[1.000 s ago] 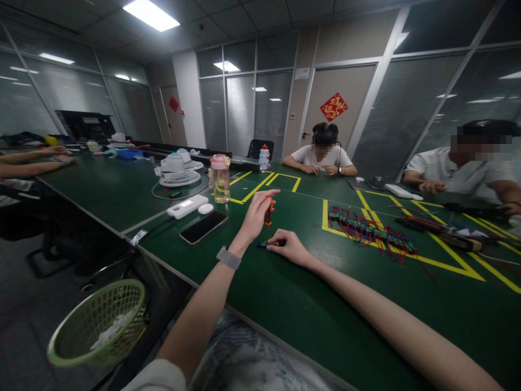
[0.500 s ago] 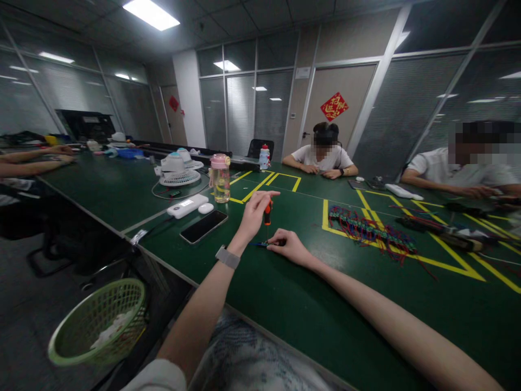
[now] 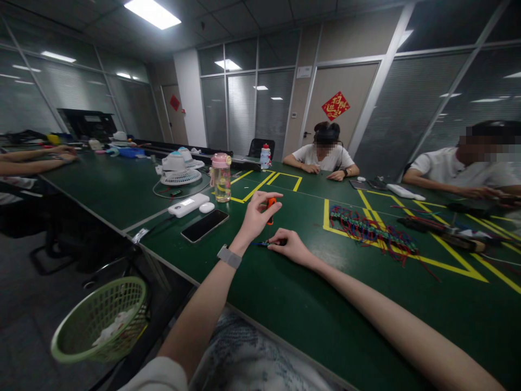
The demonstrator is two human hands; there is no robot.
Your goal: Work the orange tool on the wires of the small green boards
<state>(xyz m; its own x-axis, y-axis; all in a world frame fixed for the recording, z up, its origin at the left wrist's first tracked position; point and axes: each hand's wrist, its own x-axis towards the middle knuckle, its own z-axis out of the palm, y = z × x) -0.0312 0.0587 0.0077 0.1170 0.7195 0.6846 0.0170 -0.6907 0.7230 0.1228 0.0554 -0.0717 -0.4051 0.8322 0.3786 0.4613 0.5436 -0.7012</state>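
Note:
My left hand [image 3: 255,214], with a grey watch band at the wrist, is around the handle of an orange-and-black screwdriver [image 3: 271,204]. The screwdriver stands upright, its thin shaft pointing down at a small circuit board [image 3: 264,244] on the green table. Whether the tip touches the board is too small to tell. My right hand [image 3: 290,245] rests on the table and pinches the board's right end, where its fingers hide part of it. Blue wire shows at the board's left side.
Left of my hands lie a phone [image 3: 204,226], a white power strip [image 3: 189,206] and a pink-lidded bottle [image 3: 222,179]. On the right, many wired boards [image 3: 372,228] lie within yellow tape. A green basket [image 3: 65,347] stands below the table edge. Other people sit around the table.
My left fingers have shifted around the screwdriver handle, and the thumb now sticks out to the right. My right hand and the circuit board stay in place.

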